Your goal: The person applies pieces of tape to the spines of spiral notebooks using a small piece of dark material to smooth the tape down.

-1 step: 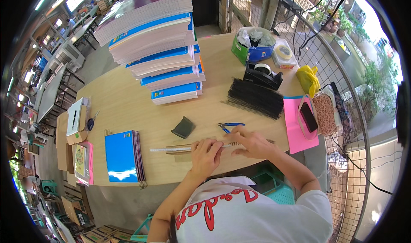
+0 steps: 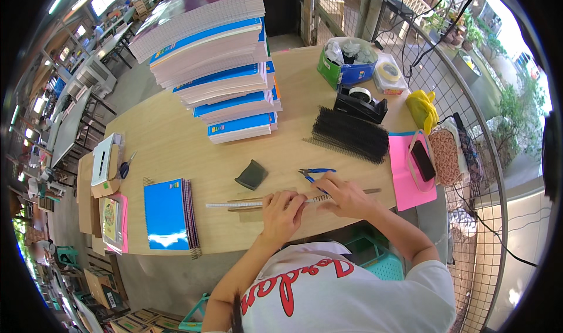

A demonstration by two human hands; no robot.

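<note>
Thin white punched sheets (image 2: 234,204), seen edge-on, lie across the near side of the table between two narrow wooden strips. My left hand (image 2: 282,211) is closed over their middle, fingers bent. Just to the right a dark spiral binding coil (image 2: 320,198) runs along the sheets' edge, and my right hand (image 2: 348,199) has its fingers closed at the coil's right end. That hand hides part of the coil. Blue-handled pliers (image 2: 319,171) lie beyond my right hand. A dark curved block (image 2: 251,175) rests beyond my left hand.
Tall stacks of blue-covered notebooks (image 2: 234,128) stand at the back. A blue notebook pile (image 2: 165,216) with coils lies left. Black coils (image 2: 350,135), a tape dispenser (image 2: 360,103) and a pink folder (image 2: 410,195) with a phone (image 2: 423,160) occupy the right.
My right hand has shifted slightly and its fingers have drawn together along the coil. More of the wooden strip's right end shows. My left hand has stayed put.
</note>
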